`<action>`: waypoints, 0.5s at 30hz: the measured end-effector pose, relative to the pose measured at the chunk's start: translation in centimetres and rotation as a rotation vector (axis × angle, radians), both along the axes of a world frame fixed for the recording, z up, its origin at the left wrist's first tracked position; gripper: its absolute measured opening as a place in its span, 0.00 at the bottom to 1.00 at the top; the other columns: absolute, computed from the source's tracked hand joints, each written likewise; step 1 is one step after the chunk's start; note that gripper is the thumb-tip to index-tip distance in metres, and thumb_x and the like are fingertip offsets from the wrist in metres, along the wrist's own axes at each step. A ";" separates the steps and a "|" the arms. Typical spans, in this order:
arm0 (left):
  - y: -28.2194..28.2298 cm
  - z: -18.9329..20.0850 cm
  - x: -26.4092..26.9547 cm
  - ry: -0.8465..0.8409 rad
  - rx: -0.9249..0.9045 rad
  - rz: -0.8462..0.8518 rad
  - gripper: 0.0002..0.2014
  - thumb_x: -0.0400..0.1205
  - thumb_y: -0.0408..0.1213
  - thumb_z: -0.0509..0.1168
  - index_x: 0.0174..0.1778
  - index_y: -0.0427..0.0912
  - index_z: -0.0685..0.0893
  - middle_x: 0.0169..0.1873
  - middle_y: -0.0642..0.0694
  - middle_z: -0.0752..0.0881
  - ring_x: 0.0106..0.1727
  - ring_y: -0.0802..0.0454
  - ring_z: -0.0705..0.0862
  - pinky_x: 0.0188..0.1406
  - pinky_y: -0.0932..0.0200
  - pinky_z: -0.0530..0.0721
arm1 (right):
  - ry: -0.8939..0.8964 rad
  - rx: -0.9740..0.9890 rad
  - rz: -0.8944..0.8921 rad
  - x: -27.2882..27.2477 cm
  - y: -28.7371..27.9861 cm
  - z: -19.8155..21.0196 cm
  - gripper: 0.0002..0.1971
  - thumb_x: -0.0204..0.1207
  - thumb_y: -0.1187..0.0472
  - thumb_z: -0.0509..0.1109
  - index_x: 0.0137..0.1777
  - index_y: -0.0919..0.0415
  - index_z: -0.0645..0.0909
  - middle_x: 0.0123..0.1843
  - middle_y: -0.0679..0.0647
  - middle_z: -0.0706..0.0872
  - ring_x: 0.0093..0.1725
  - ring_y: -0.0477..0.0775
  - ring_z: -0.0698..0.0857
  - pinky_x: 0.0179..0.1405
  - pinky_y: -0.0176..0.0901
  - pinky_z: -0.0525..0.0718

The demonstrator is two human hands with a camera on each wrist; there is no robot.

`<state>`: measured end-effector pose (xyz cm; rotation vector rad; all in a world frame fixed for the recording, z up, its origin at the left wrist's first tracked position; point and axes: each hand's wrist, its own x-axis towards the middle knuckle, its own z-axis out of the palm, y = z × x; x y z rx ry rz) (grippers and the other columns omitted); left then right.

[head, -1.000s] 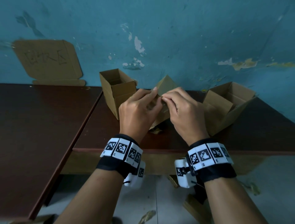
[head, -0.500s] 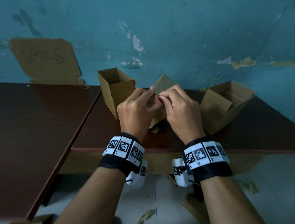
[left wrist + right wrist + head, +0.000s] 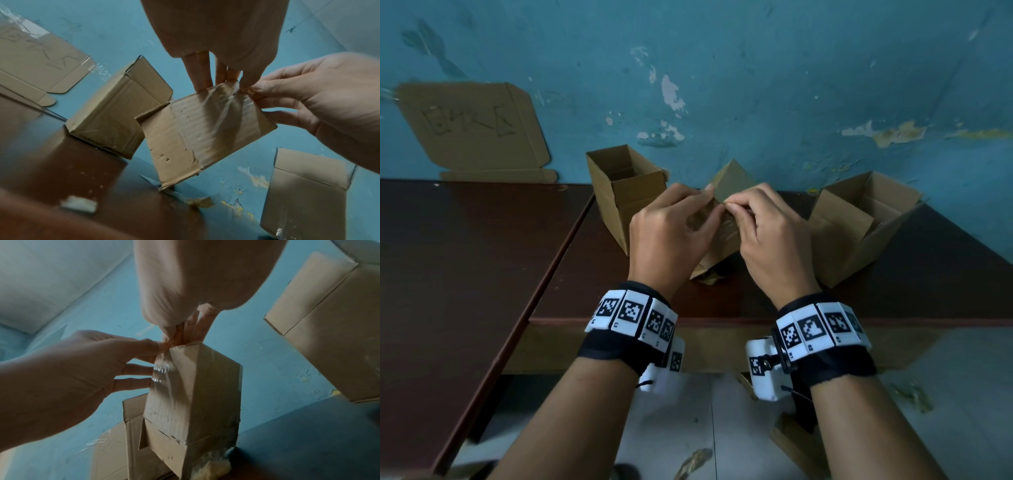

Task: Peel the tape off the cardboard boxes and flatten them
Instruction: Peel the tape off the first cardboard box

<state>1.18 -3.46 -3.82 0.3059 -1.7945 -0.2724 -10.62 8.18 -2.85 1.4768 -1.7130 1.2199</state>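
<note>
A small cardboard box (image 3: pixel 726 236) stands tilted on the dark table (image 3: pixel 893 294), between my hands. Clear tape (image 3: pixel 216 113) runs wrinkled over its face. My left hand (image 3: pixel 710 205) grips the box's top edge, fingers (image 3: pixel 205 76) behind and thumb in front. My right hand (image 3: pixel 734 207) pinches the tape end at the top corner (image 3: pixel 255 93). The right wrist view shows the same box (image 3: pixel 195 394), its loose tape (image 3: pixel 162 369), my right hand (image 3: pixel 180 337) and my left hand (image 3: pixel 158 350) meeting at that corner.
One open box (image 3: pixel 626 192) stands upright to the left, and another open box (image 3: pixel 859 222) lies tipped to the right. Flattened cardboard (image 3: pixel 472 126) leans on the blue wall. Crumpled tape (image 3: pixel 709 277) lies under the held box. A second table (image 3: pixel 448 274) adjoins on the left.
Both hands stay on the box. My right fingers have curled tighter onto the top corner, and the hands have drifted slightly toward me.
</note>
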 end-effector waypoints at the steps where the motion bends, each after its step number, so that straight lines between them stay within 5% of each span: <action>1: 0.0 0.0 0.0 0.008 -0.008 -0.001 0.12 0.86 0.43 0.78 0.58 0.38 0.96 0.46 0.48 0.93 0.40 0.53 0.90 0.36 0.48 0.89 | 0.006 -0.001 -0.003 0.1 0.0 0.0 0.06 0.90 0.65 0.71 0.53 0.64 0.89 0.49 0.53 0.88 0.43 0.54 0.87 0.38 0.55 0.87; 15: 0.7 0.1 -0.7 -0.010 -0.119 0.179 0.10 0.89 0.36 0.71 0.46 0.37 0.94 0.38 0.45 0.89 0.29 0.45 0.85 0.24 0.45 0.84 | 0.051 0.018 -0.045 0.6 0.0 0.3 0.08 0.92 0.61 0.70 0.54 0.62 0.88 0.49 0.52 0.87 0.42 0.57 0.87 0.32 0.58 0.86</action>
